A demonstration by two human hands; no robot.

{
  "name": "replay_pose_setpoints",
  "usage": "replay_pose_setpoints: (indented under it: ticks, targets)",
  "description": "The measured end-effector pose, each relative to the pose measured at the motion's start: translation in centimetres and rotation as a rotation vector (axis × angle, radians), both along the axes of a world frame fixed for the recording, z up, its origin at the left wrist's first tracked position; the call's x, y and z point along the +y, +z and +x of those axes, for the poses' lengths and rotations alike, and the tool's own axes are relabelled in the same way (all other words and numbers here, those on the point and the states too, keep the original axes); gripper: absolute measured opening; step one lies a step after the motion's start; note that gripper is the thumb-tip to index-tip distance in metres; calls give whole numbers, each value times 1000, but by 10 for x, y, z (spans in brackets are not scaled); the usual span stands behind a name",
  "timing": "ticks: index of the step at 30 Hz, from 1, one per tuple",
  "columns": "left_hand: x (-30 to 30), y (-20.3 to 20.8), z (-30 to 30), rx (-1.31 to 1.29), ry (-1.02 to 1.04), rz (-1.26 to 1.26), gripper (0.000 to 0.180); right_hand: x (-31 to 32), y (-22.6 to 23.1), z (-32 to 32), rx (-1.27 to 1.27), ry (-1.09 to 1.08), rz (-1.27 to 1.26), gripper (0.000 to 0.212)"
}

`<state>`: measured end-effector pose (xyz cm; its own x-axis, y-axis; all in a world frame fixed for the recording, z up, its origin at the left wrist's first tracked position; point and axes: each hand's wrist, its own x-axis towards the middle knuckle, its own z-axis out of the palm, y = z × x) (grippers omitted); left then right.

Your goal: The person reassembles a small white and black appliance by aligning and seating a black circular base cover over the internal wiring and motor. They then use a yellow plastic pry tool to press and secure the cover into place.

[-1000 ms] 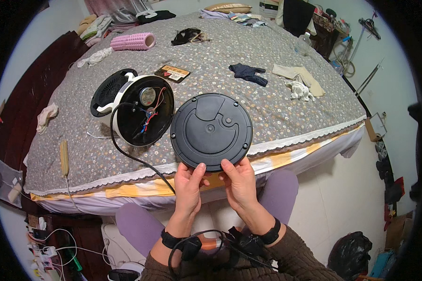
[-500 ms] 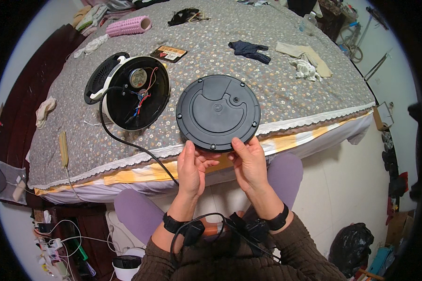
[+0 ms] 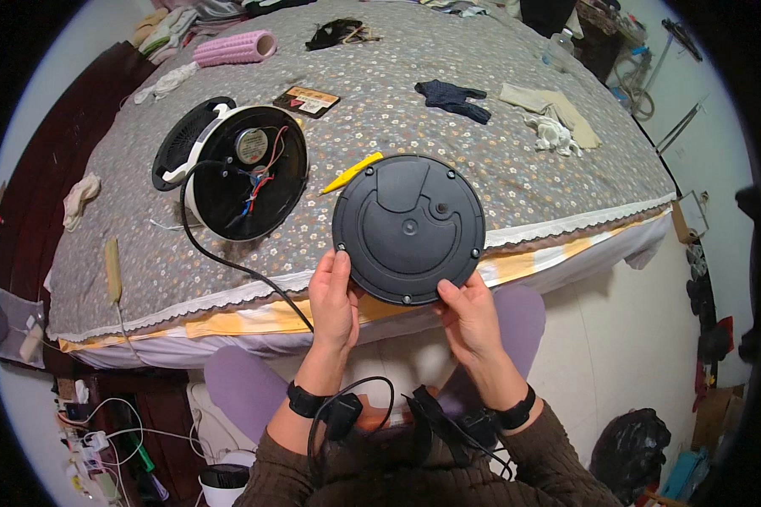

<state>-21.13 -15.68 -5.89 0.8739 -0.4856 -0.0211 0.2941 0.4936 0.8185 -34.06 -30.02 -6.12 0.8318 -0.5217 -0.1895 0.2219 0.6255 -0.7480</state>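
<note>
A round black plastic base cover (image 3: 410, 226) with screws around its rim is held over the front edge of the bed. My left hand (image 3: 332, 300) grips its lower left rim, thumb on top. At the lower right rim, my right hand (image 3: 472, 317) pinches it the same way; the fingers underneath are partly hidden. To the left lies an opened black-and-white fan body (image 3: 249, 194), its hollow facing up, with a round silver motor part (image 3: 252, 145) and red, blue and other wires (image 3: 254, 198) inside. A yellow pen-shaped tool (image 3: 351, 173) lies just behind the cover.
A black cable (image 3: 245, 269) runs from the fan body over the bed edge. On the patterned bedspread (image 3: 380, 101) are a flat printed box (image 3: 307, 101), dark blue cloth (image 3: 454, 100), a pink foam roller (image 3: 235, 48) and pale clothes (image 3: 554, 114). A black bag (image 3: 630, 448) sits on the floor at right.
Both hands have brought the base cover a little toward me and to the right. The yellow tool behind it has come into view. My left thumb has moved up along the cover's left rim.
</note>
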Motion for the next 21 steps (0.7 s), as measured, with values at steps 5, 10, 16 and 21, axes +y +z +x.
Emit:
replay_pose_setpoints:
  ticks: [5, 10, 16, 21]
  targets:
    - [5, -5, 3, 108, 14, 18, 18, -2, -1, -13, 39, 27, -12, 35]
    - [6, -9, -3, 134, 14, -2, 20, -4, -2, -15, 45, 23, -17, 32]
    - [14, -14, -2, 79, 25, 4, 20, -4, -4, -13, 53, 73, -29, 31]
    - [20, -18, 1, 41, -8, 33, 23, -9, -6, -13, 86, 115, -72, 29]
